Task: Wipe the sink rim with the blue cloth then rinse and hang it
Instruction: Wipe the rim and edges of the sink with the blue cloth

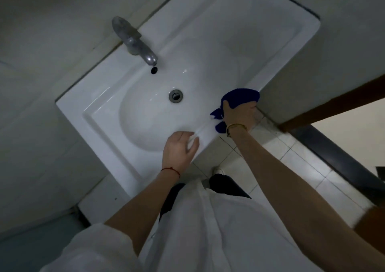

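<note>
At about four o'clock from the drain (176, 96), on the sink rim (208, 134) nearest the person, the blue cloth (239, 97) lies bunched under the right hand (238, 113), whose grip closes over it with the fingers curled and pressing down. A loose tail of it hangs out by the wrist. The left hand (179, 148) rests open on the rim at six o'clock, holding nothing. The cloth looks soft and light, likely limp and heavier once wet, so I judge a full-palm hold on the bunched middle suits it best. Its long axis seems to run from seven to one o'clock, roughly along the rim, though the wad has no clear point.
</note>
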